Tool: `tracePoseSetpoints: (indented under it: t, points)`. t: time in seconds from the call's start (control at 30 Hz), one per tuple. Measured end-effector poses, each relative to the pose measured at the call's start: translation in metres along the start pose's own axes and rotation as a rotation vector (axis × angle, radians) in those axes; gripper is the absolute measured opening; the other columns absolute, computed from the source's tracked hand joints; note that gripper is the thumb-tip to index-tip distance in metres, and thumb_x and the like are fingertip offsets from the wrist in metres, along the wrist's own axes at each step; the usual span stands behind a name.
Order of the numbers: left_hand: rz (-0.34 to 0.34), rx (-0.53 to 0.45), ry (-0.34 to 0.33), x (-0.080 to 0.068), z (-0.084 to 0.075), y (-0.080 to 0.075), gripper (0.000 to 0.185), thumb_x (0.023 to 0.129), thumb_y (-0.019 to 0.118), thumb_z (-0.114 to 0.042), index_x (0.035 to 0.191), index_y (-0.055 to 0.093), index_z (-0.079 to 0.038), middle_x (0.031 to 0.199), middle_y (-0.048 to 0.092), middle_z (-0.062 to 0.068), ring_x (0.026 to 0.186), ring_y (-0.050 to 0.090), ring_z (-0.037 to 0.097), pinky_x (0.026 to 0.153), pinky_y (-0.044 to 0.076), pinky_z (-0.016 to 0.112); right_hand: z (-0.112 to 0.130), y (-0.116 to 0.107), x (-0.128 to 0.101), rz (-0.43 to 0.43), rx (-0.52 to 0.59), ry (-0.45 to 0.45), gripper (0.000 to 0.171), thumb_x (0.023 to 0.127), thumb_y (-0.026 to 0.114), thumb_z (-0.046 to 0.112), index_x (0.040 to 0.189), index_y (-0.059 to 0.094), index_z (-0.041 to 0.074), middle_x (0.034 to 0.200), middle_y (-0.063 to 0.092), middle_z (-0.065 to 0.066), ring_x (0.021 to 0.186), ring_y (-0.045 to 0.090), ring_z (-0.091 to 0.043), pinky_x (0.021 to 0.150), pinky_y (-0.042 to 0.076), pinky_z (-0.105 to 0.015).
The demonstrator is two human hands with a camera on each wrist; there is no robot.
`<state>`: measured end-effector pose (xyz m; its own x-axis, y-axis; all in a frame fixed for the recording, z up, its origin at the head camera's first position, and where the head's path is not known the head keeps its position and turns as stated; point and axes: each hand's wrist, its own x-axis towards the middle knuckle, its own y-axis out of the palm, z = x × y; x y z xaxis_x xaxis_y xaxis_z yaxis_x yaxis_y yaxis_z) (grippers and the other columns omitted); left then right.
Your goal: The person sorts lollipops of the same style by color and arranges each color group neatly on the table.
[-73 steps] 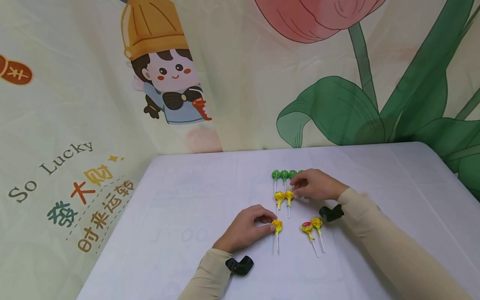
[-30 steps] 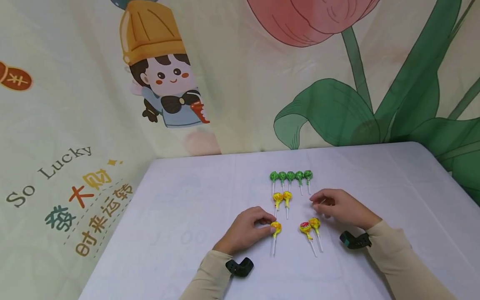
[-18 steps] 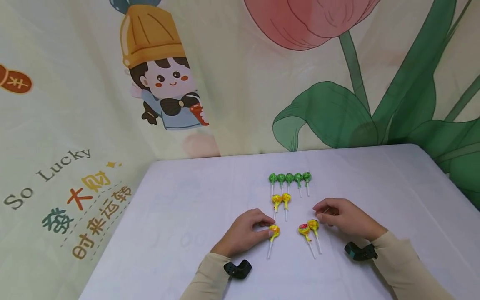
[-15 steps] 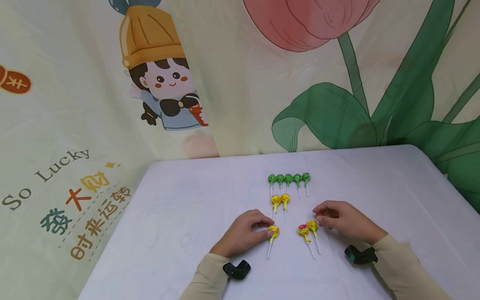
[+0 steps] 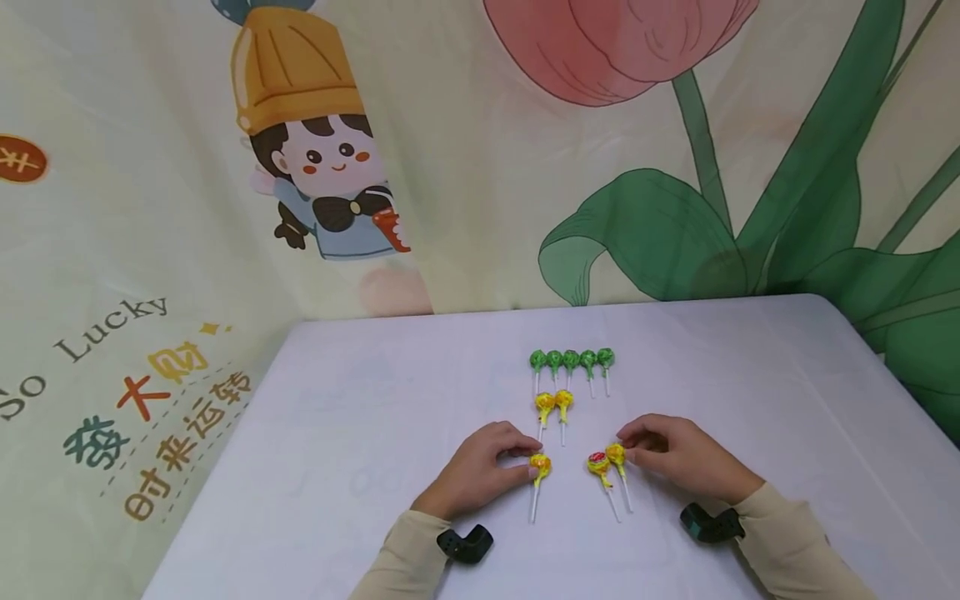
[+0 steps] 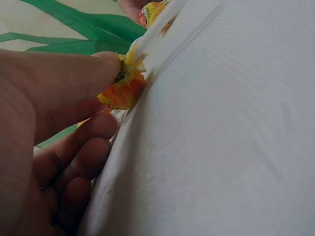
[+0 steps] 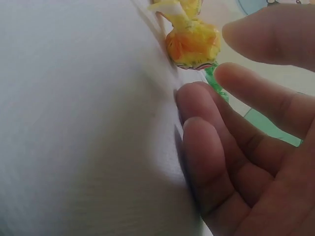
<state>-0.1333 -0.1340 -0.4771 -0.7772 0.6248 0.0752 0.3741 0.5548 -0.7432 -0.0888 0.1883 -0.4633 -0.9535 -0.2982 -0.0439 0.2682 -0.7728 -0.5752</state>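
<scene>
White tablecloth [image 5: 375, 400] covers the table in the head view, backed by a printed curtain [image 5: 150, 208] with a cartoon child in a yellow hat, a pink tulip with green leaves, and "So Lucky" lettering. No container anywhere; the lollipops lie loose on the cloth. Far row: five green lollipops [image 5: 571, 360] side by side, sticks toward the person. Just nearer, two yellow lollipops [image 5: 553, 402] side by side. Left hand [image 5: 480, 467] rests on the cloth, thumb and forefinger curled in and pinching the head of a single yellow lollipop [image 5: 539, 467], stick pointing toward the person. Right hand [image 5: 675, 454] rests on the cloth to the right, fingers curled, fingertips at the head of another yellow lollipop [image 5: 616, 454]; touching it on its left is a yellow-and-red lollipop [image 5: 598, 462]. Black wrist cameras [image 5: 465, 546] sit on both beige sleeves. Left wrist view: thumb and fingers [image 6: 93, 132] close on the yellow-orange wrapper of the single yellow lollipop [image 6: 123, 88] lying on the cloth, white stick running away; the yellow-and-red lollipop [image 6: 150, 12] shows far off at the top. Right wrist view: fingers [image 7: 211, 128] loosely bent on the cloth, thumb apart above, the yellow lollipop [image 7: 193, 45] just beyond the fingertips; gap between thumb and finger visible, contact with the wrapper cannot be told here.
</scene>
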Motion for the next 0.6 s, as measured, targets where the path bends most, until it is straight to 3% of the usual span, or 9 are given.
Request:
tracePoseSetpoints:
  t: [0.6]
  points:
    - [0.009,-0.007,0.008,-0.0005,-0.0004,-0.0002,0.023,0.09,0.075,-0.034,0.114,0.073,-0.03,0.104,0.062,-0.021,0.102,0.054,0.004,0.093,0.046,0.032,-0.0006,0.0034,-0.003,0.016,0.011,-0.002,0.029,0.092,0.072,0.021,0.119,0.069,0.01,0.105,0.065,0.002,0.09,0.058,-0.018,0.076,0.051,-0.025]
